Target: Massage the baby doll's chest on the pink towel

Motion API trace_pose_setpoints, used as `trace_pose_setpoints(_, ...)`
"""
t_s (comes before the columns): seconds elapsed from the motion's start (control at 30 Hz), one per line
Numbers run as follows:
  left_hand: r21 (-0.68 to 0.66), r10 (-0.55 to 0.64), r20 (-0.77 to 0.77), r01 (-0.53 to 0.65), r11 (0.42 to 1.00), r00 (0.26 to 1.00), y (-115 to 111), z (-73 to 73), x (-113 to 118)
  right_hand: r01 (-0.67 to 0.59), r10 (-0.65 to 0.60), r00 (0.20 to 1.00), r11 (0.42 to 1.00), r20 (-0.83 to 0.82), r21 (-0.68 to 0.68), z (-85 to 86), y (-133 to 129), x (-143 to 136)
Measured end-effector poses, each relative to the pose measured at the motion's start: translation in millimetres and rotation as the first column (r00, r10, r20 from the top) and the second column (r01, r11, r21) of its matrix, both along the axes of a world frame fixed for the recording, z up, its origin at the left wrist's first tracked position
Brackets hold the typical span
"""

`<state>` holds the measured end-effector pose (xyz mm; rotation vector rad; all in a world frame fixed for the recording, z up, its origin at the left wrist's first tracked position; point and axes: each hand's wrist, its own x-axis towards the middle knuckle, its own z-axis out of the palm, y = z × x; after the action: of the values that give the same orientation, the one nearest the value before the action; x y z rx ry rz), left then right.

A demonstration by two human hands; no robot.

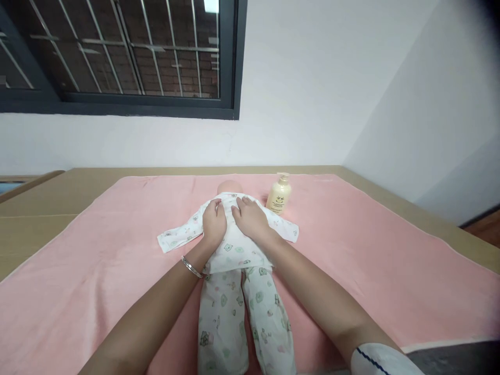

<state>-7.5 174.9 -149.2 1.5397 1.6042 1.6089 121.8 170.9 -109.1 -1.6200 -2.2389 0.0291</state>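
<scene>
Bare forearms (156,312), the right with a white sleeve (380,360) near its elbow, reach over a doll (238,255) in white patterned clothes, lying on a pink sheet (371,265). On its upper body rests the right hand (250,217), fingers slightly spread; the left hand (214,223), silver bracelet (191,266) at its wrist, lies alongside with fingers together, and whether it pinches cloth I cannot tell. Just beside the doll's arm on the right stands a cream pump bottle (279,197).

Doll's head (229,186) partly hidden by shirt (237,249). Trousers (222,323) cut by lower edge. Bottle (278,196) print: illegible.
</scene>
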Motion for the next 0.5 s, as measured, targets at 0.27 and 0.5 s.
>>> trace_pose_setpoints(0.27,-0.034,0.008,0.01,-0.008,0.999,1.0,1,-2.1,-2,-0.23,0.238,0.966,0.97,0.098,-0.084,7.5,-19,-7)
trace_pose_setpoints(0.5,0.012,0.006,-0.172,-0.004,1.0,0.985,-3,0.2,1,-0.274,0.268,0.962,0.945,-0.054,-0.18,8.3,1,7)
